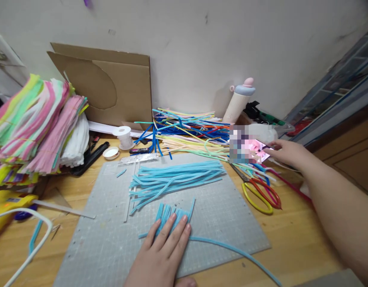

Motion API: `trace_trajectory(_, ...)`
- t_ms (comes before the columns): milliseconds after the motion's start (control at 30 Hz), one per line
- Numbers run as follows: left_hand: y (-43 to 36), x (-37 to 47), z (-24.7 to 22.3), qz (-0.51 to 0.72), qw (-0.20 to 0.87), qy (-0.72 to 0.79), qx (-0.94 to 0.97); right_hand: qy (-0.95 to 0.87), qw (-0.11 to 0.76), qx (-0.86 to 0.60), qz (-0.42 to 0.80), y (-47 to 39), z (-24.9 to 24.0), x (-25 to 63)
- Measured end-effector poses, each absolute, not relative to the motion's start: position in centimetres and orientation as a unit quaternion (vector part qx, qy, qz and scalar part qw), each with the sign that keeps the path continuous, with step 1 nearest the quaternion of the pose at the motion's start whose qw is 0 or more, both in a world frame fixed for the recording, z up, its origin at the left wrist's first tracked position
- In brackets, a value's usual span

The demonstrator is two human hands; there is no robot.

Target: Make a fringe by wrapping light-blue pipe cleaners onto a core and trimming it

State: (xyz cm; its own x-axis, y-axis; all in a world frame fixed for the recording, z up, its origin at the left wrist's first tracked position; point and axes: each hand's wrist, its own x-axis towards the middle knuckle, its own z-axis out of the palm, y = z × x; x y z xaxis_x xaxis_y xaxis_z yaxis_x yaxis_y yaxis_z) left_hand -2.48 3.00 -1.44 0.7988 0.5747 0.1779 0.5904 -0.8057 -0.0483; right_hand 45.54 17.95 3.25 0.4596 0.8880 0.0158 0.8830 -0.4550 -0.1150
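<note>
My left hand (167, 243) lies flat on a small bundle of short light-blue pipe cleaners (164, 211) on the grey cutting mat (97, 227), fingers slightly spread. One long blue pipe cleaner (232, 250) passes beneath that hand and runs off toward the lower right. Farther back on the mat is a loose pile of longer light-blue pipe cleaners (175, 177). My right hand (287, 153) reaches to the right edge of a phone (256, 150) with a lit, partly blurred screen. Its fingers are extended at that edge; whether they press the screen cannot be made out.
Scissors (260, 195) with red and yellow handles lie right of the mat. Behind are multicoloured pipe cleaners (190, 129), a bottle (239, 99), a white spool (124, 137) and cardboard (124, 83). Pastel bundles (31, 123) and a yellow glue gun (7, 207) occupy the left.
</note>
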Motion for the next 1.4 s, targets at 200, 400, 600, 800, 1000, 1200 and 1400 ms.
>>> trace_trajectory(200,3.0,-2.4,-1.5,-0.067,0.044,-0.31,-0.947,-0.525,0.059,-0.848,0.037,17.4,2.0,45.1)
trace_trajectory(400,3.0,-2.4,-1.4,-0.063,0.038,-0.311,-0.947,-0.529,0.081,-0.843,0.044,17.3,2.1,44.8)
trace_trajectory(600,3.1,-2.5,-1.5,-0.083,0.045,-0.306,-0.947,-0.522,0.086,-0.847,0.045,17.2,2.2,44.4)
trace_trajectory(800,3.2,-2.4,-1.3,-0.083,0.069,-0.309,-0.945,-0.493,0.11,-0.863,0.009,17.1,2.9,44.1)
trace_trajectory(1000,3.2,-2.4,-1.5,-0.091,0.065,-0.309,-0.945,-0.521,0.253,-0.802,-0.144,15.5,4.5,39.9)
trace_trajectory(1200,3.1,-2.3,-1.5,-0.076,0.048,-0.315,-0.945,-0.777,0.276,-0.565,0.017,10.8,4.5,29.1)
trace_trajectory(1400,2.9,-2.5,-1.7,-0.083,0.033,-0.309,-0.947,-0.932,0.06,-0.257,0.248,6.5,3.6,21.1)
